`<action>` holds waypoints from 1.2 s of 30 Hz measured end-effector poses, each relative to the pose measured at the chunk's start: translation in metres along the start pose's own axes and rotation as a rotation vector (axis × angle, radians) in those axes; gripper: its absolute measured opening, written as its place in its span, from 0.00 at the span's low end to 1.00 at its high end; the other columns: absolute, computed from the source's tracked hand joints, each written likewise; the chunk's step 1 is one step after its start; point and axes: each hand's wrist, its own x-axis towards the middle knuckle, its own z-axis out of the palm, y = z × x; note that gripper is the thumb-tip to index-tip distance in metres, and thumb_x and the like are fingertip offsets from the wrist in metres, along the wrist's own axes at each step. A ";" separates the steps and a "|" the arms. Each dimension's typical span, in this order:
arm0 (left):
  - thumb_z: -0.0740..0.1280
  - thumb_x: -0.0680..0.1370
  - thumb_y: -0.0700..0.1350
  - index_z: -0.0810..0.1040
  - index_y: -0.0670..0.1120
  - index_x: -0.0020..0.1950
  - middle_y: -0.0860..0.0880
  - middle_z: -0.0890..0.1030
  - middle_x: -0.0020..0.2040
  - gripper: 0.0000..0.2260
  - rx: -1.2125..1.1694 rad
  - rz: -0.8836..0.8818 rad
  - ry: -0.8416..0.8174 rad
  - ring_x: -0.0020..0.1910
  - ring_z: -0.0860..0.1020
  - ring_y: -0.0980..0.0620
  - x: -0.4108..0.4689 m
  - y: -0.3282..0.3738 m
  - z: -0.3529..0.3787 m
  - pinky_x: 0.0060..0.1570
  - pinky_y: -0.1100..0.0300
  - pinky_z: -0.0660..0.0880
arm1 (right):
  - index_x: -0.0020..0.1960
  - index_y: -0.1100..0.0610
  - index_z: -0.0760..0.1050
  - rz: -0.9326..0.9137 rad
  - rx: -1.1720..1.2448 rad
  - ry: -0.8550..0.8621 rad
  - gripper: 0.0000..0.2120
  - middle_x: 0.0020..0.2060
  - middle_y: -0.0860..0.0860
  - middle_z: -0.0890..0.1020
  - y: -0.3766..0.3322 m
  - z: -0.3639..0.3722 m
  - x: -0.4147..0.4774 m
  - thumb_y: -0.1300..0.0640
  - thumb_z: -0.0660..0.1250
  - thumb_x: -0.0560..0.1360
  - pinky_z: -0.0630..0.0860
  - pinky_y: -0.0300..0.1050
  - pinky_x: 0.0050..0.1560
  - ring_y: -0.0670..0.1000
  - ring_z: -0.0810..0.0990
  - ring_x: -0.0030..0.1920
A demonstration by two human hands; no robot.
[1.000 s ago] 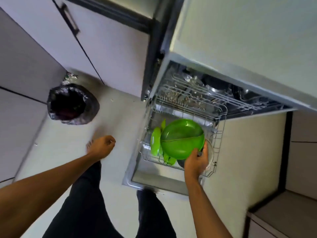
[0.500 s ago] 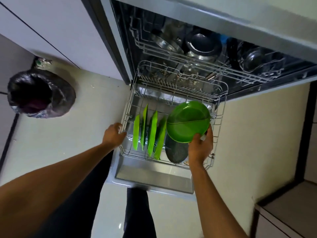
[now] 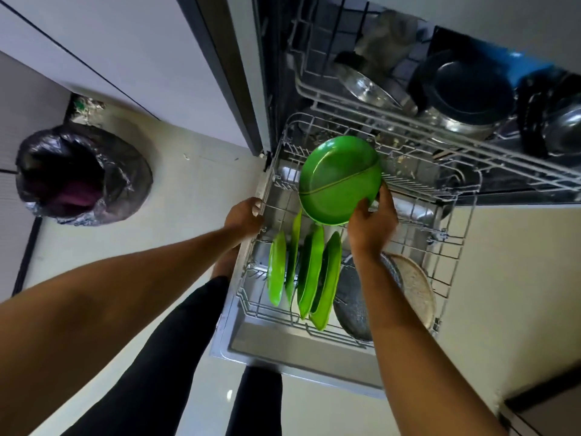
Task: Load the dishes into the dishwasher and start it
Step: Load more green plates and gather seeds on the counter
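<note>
My R hand (image 3: 371, 226) grips the round shiny green plastic plate (image 3: 338, 177), L hand (image 3: 243, 215) holds the grey wire rack (image 3: 440, 237).

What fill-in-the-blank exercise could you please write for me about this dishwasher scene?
The right hand holds a divided plate coloured ____. The left hand grips the lower rack, which is pulled ____. The bin on the floor has a ____ liner.
Missing words: green, out, black.
</note>
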 end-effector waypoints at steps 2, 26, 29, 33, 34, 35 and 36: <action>0.64 0.77 0.38 0.75 0.47 0.68 0.46 0.83 0.59 0.20 -0.023 0.000 -0.013 0.60 0.79 0.46 0.005 -0.003 0.002 0.58 0.61 0.72 | 0.69 0.58 0.75 -0.091 -0.063 -0.044 0.24 0.61 0.54 0.82 -0.005 0.002 0.010 0.60 0.62 0.74 0.81 0.52 0.53 0.57 0.82 0.56; 0.66 0.73 0.35 0.80 0.47 0.57 0.47 0.85 0.48 0.14 -0.155 -0.017 -0.024 0.50 0.82 0.47 0.025 -0.008 -0.001 0.51 0.58 0.77 | 0.45 0.61 0.78 -1.228 -0.336 -0.739 0.16 0.50 0.57 0.81 -0.062 0.071 0.067 0.78 0.64 0.65 0.78 0.54 0.60 0.60 0.76 0.65; 0.67 0.73 0.35 0.80 0.48 0.57 0.47 0.85 0.49 0.15 -0.170 -0.025 -0.042 0.51 0.82 0.46 0.025 -0.007 -0.004 0.53 0.55 0.79 | 0.45 0.61 0.78 -1.212 -0.375 -0.815 0.18 0.51 0.58 0.79 -0.061 0.075 0.068 0.81 0.64 0.65 0.77 0.51 0.63 0.60 0.72 0.69; 0.67 0.74 0.36 0.79 0.48 0.58 0.46 0.85 0.51 0.14 -0.184 -0.030 -0.052 0.52 0.82 0.46 0.026 -0.006 -0.004 0.55 0.54 0.78 | 0.44 0.63 0.78 -1.198 -0.386 -0.832 0.16 0.51 0.59 0.78 -0.063 0.081 0.069 0.80 0.62 0.67 0.75 0.44 0.62 0.62 0.71 0.71; 0.68 0.74 0.36 0.79 0.48 0.58 0.46 0.85 0.51 0.14 -0.178 -0.025 -0.062 0.53 0.81 0.46 0.026 -0.006 -0.004 0.55 0.55 0.78 | 0.44 0.63 0.78 -1.203 -0.386 -0.838 0.15 0.52 0.60 0.78 -0.064 0.083 0.070 0.80 0.62 0.67 0.77 0.45 0.60 0.62 0.70 0.71; 0.68 0.74 0.36 0.79 0.47 0.59 0.46 0.84 0.52 0.15 -0.171 -0.019 -0.069 0.53 0.81 0.46 0.026 -0.006 -0.004 0.55 0.56 0.77 | 0.43 0.63 0.77 -1.209 -0.389 -0.845 0.15 0.53 0.60 0.78 -0.065 0.084 0.069 0.80 0.62 0.67 0.78 0.47 0.58 0.63 0.70 0.72; 0.68 0.74 0.36 0.78 0.47 0.59 0.46 0.84 0.52 0.15 -0.170 -0.016 -0.071 0.53 0.81 0.46 0.027 -0.006 -0.004 0.55 0.57 0.77 | 0.43 0.64 0.77 -1.213 -0.390 -0.846 0.15 0.53 0.61 0.78 -0.066 0.086 0.068 0.81 0.62 0.67 0.80 0.49 0.56 0.63 0.70 0.72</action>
